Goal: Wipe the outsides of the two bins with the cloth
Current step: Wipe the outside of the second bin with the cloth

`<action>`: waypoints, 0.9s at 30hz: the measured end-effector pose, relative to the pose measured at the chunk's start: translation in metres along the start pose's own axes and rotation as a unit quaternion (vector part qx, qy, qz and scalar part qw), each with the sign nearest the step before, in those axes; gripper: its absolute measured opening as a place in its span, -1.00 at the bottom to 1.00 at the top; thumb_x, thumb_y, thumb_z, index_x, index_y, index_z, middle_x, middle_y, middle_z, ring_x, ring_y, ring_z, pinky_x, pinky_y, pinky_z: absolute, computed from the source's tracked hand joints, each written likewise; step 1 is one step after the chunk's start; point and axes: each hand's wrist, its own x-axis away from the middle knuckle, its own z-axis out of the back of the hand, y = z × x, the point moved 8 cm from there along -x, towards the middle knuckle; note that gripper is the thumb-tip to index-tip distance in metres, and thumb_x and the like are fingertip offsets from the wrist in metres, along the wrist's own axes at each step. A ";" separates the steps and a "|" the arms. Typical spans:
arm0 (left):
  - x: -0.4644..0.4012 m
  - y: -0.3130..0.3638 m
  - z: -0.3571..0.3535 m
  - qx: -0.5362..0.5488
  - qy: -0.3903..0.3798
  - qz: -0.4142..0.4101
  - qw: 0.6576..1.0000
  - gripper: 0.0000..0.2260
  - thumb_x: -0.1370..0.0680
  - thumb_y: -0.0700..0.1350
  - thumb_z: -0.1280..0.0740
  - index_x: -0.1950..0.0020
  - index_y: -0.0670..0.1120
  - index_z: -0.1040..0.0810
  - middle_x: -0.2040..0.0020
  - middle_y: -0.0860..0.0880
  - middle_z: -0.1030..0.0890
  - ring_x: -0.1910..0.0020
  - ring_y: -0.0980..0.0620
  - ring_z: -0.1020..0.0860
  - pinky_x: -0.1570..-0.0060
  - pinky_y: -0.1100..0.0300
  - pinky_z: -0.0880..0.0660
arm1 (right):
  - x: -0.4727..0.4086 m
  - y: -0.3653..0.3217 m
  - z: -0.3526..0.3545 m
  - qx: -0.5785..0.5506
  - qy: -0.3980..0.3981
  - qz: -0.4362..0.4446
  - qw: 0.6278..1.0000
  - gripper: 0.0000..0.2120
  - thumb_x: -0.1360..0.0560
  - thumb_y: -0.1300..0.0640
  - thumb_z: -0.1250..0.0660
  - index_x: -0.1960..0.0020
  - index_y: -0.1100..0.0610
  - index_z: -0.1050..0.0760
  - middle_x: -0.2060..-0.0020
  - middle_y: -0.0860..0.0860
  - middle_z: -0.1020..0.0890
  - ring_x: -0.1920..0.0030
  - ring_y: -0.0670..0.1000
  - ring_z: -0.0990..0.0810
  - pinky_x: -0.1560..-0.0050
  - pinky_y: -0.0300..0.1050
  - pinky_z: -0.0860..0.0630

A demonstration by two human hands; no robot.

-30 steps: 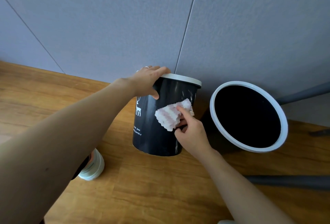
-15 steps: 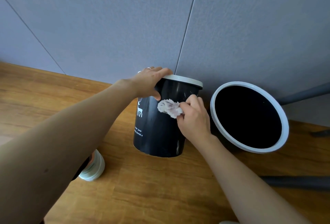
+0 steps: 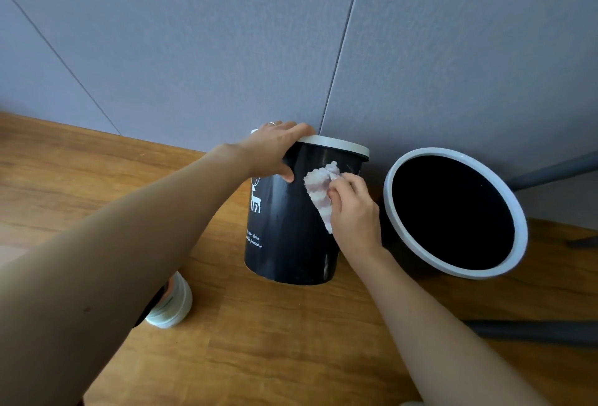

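Bin 1 (image 3: 284, 227) is gripped at its rim by the left hand (image 3: 275, 150) and tilted; the cloth (image 3: 318, 189) is pinched against its side by the right hand (image 3: 352, 208). Bin 2 (image 3: 453, 159), right of that hand, probably awaits wiping next.

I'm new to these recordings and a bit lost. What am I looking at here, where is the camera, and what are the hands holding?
There is no machine: a person wears one camera on the head, looking down at their own arms. The left hand grips the rim of a black bin with a deer print, steadying it. The right hand presses a pink and white cloth against the bin's side. A second bin stands beside it on the wooden floor, its opening tilted toward the camera. A shoe shows under the left arm.
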 end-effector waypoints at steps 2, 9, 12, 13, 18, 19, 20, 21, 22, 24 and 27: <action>0.000 0.000 0.000 -0.002 0.000 0.000 1.000 -0.25 -0.30 -0.07 -0.58 -0.38 0.06 -0.26 -0.21 -0.03 -0.46 -0.19 -0.11 -0.39 -0.21 -0.08 -0.37 | 0.003 0.003 -0.003 -0.027 -0.004 -0.008 1.000 -0.83 -0.61 0.16 -0.23 -0.08 0.19 -0.57 -0.16 0.08 -0.54 -0.06 0.03 -0.56 0.03 -0.10 -0.57; 0.001 0.002 0.001 -0.002 0.002 -0.007 1.000 -0.26 -0.31 -0.08 -0.58 -0.38 0.05 -0.27 -0.21 -0.03 -0.46 -0.19 -0.11 -0.39 -0.22 -0.06 -0.36 | 0.000 0.013 -0.010 -0.074 -0.026 -0.072 0.994 -0.76 -0.56 0.02 -0.32 -0.16 0.11 -0.55 -0.05 -0.05 -0.50 0.01 -0.08 -0.52 0.17 -0.47 -0.35; 0.002 0.002 0.002 0.003 0.000 -0.006 1.000 -0.26 -0.31 -0.09 -0.58 -0.38 0.05 -0.27 -0.21 -0.03 -0.46 -0.20 -0.11 -0.39 -0.22 -0.08 -0.36 | -0.004 0.014 -0.002 -0.093 -0.002 -0.080 0.992 -0.82 -0.56 0.09 -0.33 -0.15 0.07 -0.50 0.04 -0.08 -0.57 0.06 -0.12 -0.52 0.20 -0.43 -0.40; 0.002 0.003 0.002 0.005 -0.001 -0.006 1.000 -0.26 -0.30 -0.09 -0.58 -0.38 0.05 -0.28 -0.21 -0.03 -0.46 -0.20 -0.11 -0.39 -0.22 -0.09 -0.36 | -0.006 0.017 0.000 -0.094 0.001 -0.091 0.991 -0.81 -0.56 0.10 -0.33 -0.16 0.04 -0.45 0.05 -0.10 -0.56 0.07 -0.13 -0.51 0.23 -0.45 -0.36; 0.002 0.003 0.002 0.012 -0.005 -0.004 1.000 -0.22 -0.28 -0.10 -0.58 -0.39 0.08 -0.26 -0.22 -0.03 -0.46 -0.20 -0.11 -0.38 -0.27 -0.03 -0.30 | -0.005 0.022 0.003 -0.077 0.024 -0.086 0.993 -0.82 -0.58 0.19 -0.29 -0.16 0.18 -0.54 0.02 0.04 -0.61 0.01 -0.05 -0.53 0.11 -0.24 -0.50; 0.002 0.004 0.001 0.005 -0.008 -0.002 1.000 -0.19 -0.28 -0.10 -0.58 -0.41 0.12 -0.23 -0.22 -0.02 -0.46 -0.20 -0.10 -0.38 -0.28 -0.03 -0.28 | -0.004 0.022 0.003 -0.073 0.030 -0.082 0.994 -0.81 -0.58 0.21 -0.28 -0.16 0.21 -0.56 0.00 0.05 -0.60 -0.01 -0.03 -0.53 0.05 -0.17 -0.52; 0.002 0.006 0.001 -0.009 -0.009 0.000 1.000 -0.17 -0.28 -0.09 -0.57 -0.43 0.17 -0.21 -0.21 -0.01 -0.45 -0.19 -0.09 -0.37 -0.28 -0.06 -0.27 | -0.004 0.022 0.003 -0.072 0.035 -0.082 0.993 -0.80 -0.58 0.22 -0.28 -0.17 0.22 -0.57 -0.03 0.07 -0.58 -0.04 -0.01 -0.52 0.01 -0.14 -0.51; 0.001 0.009 0.001 -0.022 -0.006 0.003 1.000 -0.17 -0.28 -0.10 -0.55 -0.42 0.21 -0.19 -0.19 0.01 -0.44 -0.18 -0.08 -0.37 -0.27 -0.10 -0.26 | -0.004 0.022 0.004 -0.074 0.038 -0.084 0.993 -0.79 -0.59 0.22 -0.27 -0.19 0.22 -0.57 -0.05 0.08 -0.57 -0.05 0.00 -0.52 -0.02 -0.12 -0.50; 0.001 0.012 0.001 -0.026 0.003 0.005 1.000 -0.19 -0.27 -0.12 -0.52 -0.40 0.22 -0.20 -0.17 0.03 -0.43 -0.17 -0.07 -0.37 -0.25 -0.13 -0.27 | -0.005 0.022 0.005 -0.077 0.039 -0.083 0.993 -0.78 -0.59 0.22 -0.27 -0.20 0.22 -0.58 -0.06 0.08 -0.56 -0.06 0.00 -0.52 -0.02 -0.10 -0.51; -0.001 0.018 0.001 -0.012 0.025 0.000 1.000 -0.29 -0.28 -0.20 -0.42 -0.34 0.19 -0.25 -0.16 0.05 -0.41 -0.16 -0.07 -0.37 -0.21 -0.16 -0.27 | -0.007 0.020 0.005 -0.085 0.027 -0.071 0.994 -0.76 -0.58 0.23 -0.28 -0.23 0.19 -0.56 -0.05 0.07 -0.58 -0.05 -0.01 -0.52 -0.02 -0.11 -0.51; -0.004 0.022 -0.003 -0.006 0.028 0.000 1.000 -0.32 -0.30 -0.13 -0.42 -0.33 0.18 -0.23 -0.18 0.06 -0.43 -0.19 -0.06 -0.36 -0.24 -0.18 -0.22 | -0.010 0.029 0.002 -0.099 0.007 -0.117 0.988 -0.71 -0.58 0.16 -0.30 -0.30 0.12 -0.47 -0.10 0.04 -0.59 -0.07 -0.06 -0.51 0.03 -0.24 -0.42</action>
